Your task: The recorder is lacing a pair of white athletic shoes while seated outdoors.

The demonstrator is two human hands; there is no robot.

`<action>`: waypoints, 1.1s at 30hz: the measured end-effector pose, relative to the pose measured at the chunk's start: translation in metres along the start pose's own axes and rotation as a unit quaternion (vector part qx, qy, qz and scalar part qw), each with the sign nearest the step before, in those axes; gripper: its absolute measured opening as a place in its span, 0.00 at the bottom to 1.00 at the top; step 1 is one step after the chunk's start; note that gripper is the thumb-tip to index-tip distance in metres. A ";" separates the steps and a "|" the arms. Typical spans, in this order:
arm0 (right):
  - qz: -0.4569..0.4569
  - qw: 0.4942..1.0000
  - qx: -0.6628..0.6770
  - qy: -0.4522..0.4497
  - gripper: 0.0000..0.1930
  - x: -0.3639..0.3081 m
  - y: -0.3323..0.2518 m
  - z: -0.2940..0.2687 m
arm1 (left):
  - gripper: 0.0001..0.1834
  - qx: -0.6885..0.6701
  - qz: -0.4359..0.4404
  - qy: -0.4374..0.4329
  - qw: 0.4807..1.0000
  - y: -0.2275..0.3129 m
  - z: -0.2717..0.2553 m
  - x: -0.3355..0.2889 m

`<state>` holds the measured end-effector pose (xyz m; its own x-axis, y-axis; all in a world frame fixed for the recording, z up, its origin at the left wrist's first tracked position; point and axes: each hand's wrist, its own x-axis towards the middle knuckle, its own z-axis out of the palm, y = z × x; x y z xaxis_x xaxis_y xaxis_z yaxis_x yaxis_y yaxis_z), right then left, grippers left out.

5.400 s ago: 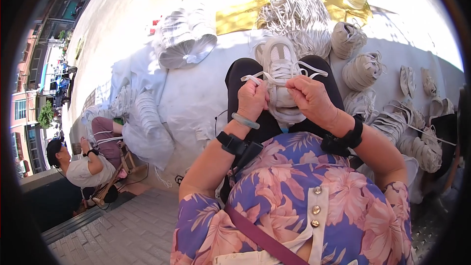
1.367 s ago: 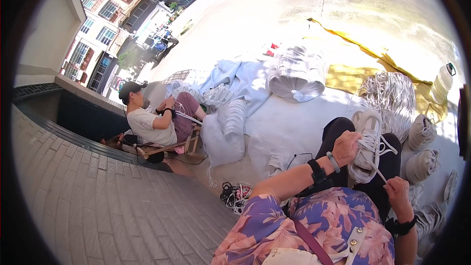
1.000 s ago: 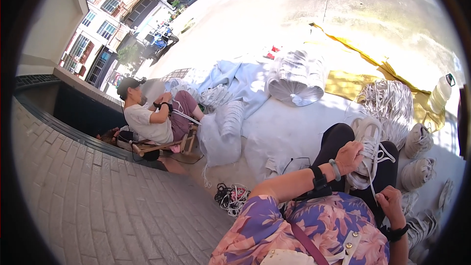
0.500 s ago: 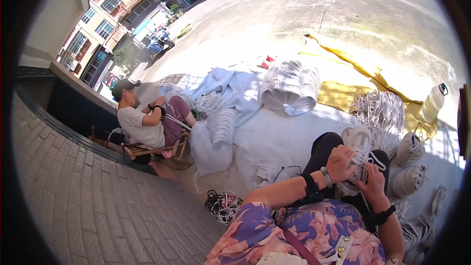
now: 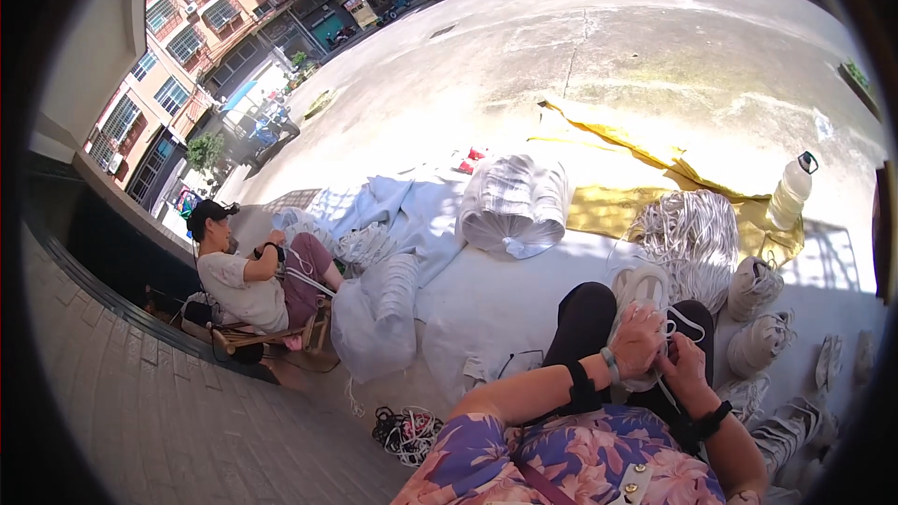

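Note:
On my lap, between my dark-trousered knees, lies a pale shoe upper, its toe pointing away from me. My left hand lies over the middle of it, fingers bent inward at the lacing. Close against it on the right, my right hand pinches a white shoelace, which loops out over my right knee. Fingertips of both hands meet at the shoe's eyelet side, where the exact grip is partly hidden. Beyond my right knee is a large bundle of white laces.
At right stand stacks of pale shoe uppers and a large bottle. Ahead lie a plastic-wrapped bundle and yellow sheeting. Left are a clear bag, tangled cords and a seated person.
The whole view has shifted, with the scene now lower and further left. My left hand has slid nearer on the shoe upper, and my right hand's fingers have closed together at the lace.

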<state>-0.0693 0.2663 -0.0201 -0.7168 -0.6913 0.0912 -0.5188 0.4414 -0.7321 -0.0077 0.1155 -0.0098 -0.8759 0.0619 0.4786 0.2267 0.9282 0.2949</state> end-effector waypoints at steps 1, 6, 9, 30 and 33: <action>-0.032 0.999 -0.006 0.016 0.16 0.000 0.006 0.008 | 0.12 0.004 -0.011 -0.012 1.000 -0.003 0.000 -0.003; -0.068 0.997 -0.034 -0.010 0.10 0.005 -0.001 0.025 | 0.11 0.053 -0.033 -0.029 0.998 -0.014 0.006 -0.022; -0.034 0.999 -0.033 -0.021 0.09 0.002 0.006 0.014 | 0.10 0.087 -0.034 -0.025 0.995 -0.014 0.017 -0.019; -0.005 0.998 0.063 -0.027 0.09 0.012 0.012 0.035 | 0.10 0.085 -0.062 -0.058 0.993 -0.022 0.025 -0.019; -0.008 0.998 0.032 -0.055 0.10 0.016 0.011 0.042 | 0.11 0.091 -0.021 -0.035 0.995 -0.026 0.019 -0.017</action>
<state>-0.0669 0.2356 -0.0550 -0.6516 -0.7580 0.0304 -0.4956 0.3950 -0.7736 -0.0063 0.0967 -0.0412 -0.9122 0.0422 0.4077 0.1148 0.9812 0.1554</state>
